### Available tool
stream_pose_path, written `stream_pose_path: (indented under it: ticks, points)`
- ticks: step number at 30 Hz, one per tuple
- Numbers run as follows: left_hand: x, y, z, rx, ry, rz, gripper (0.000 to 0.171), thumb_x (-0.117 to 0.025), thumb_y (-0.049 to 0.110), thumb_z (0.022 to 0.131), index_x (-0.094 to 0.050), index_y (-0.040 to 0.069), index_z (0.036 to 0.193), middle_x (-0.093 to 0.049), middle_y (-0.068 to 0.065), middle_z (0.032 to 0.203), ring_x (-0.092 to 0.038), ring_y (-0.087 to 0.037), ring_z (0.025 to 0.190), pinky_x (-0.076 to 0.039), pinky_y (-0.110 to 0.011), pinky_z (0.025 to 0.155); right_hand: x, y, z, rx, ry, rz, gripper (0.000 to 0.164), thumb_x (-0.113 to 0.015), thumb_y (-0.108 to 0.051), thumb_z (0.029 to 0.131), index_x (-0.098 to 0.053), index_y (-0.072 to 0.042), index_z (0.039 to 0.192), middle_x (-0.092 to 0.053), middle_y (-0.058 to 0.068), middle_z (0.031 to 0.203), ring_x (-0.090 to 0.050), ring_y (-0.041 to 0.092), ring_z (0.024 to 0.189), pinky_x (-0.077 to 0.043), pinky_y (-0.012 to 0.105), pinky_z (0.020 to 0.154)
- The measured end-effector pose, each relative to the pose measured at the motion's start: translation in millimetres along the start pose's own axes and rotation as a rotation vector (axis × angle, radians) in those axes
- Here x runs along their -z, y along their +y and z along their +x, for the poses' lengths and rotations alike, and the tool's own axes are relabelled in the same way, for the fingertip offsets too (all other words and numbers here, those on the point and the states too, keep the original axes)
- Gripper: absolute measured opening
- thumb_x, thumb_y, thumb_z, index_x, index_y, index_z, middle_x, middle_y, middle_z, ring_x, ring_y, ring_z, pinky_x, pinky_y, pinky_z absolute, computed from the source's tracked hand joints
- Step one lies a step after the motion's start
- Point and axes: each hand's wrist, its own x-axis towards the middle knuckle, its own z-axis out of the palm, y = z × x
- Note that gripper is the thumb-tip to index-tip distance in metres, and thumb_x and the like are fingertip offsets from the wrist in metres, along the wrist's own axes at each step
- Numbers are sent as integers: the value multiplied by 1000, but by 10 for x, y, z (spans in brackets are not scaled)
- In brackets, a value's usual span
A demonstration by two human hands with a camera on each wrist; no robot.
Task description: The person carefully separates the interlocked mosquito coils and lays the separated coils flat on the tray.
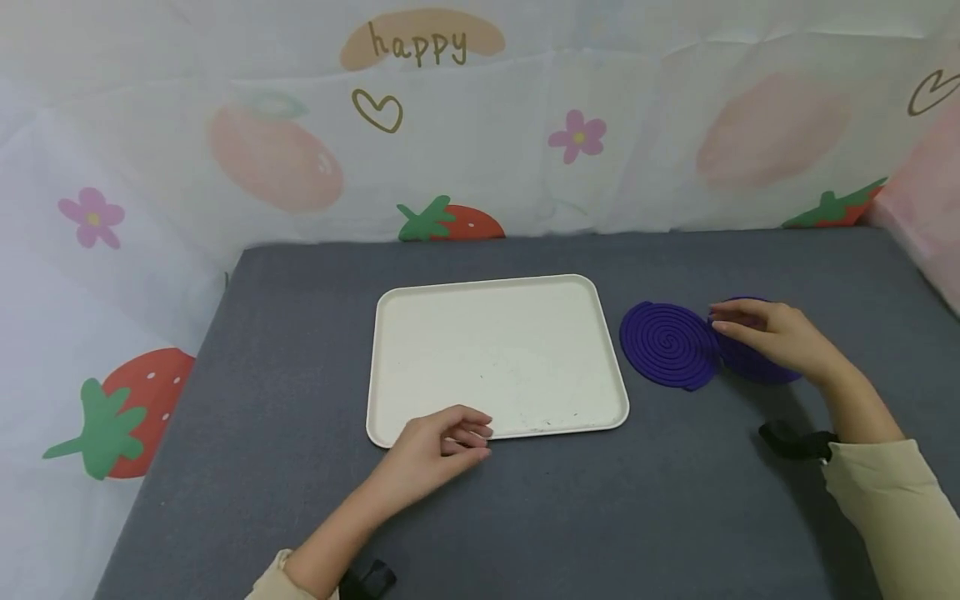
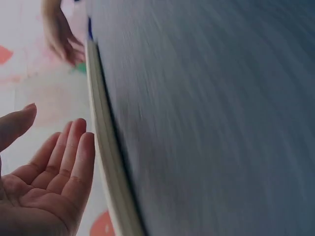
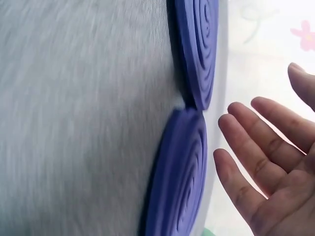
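Note:
A cream rectangular tray [image 1: 495, 358] lies on the grey table, some dark specks near its front edge. My left hand [image 1: 442, 446] hovers at the tray's front left edge, fingers loosely bent and holding nothing. To the right of the tray lie two purple spiral coasters side by side, the left coaster [image 1: 667, 344] and the right coaster [image 1: 757, 367]. Over the right one is my right hand [image 1: 783, 333], covering part of it in the head view. In the right wrist view the right hand's fingers [image 3: 256, 157] are relaxed and apart, with nothing between them.
The grey cloth-covered table [image 1: 675, 500] ends at a white printed curtain [image 1: 525, 167] at the back and left. A pink cloth [image 1: 922, 200] hangs at the far right. Black wrist straps [image 1: 795, 442] sit below the beige sleeves [image 1: 892, 500].

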Motion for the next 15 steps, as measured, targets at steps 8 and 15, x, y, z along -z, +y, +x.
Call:
stream_pose_path:
  ticks: [8, 15]
  points:
    - [-465, 160, 298, 69, -183, -340, 33, -63, 5, 90, -57, -4, 120, -65, -17, 108, -65, -16, 94, -51, -20, 79, -126, -14, 95, -5, 59, 71, 40, -53, -29, 98, -58, 2, 122, -60, 23, 116, -47, -15, 86, -43, 15, 74]
    - [-870, 334, 590, 157, -132, -640, 28, -60, -2, 89, -58, -9, 116, -65, -22, 106, -66, -22, 95, -53, -28, 81, -232, 33, 127, -27, 107, 184, 37, -57, -25, 96, -60, 5, 117, -63, -4, 101, -53, -10, 84, -42, 9, 70]
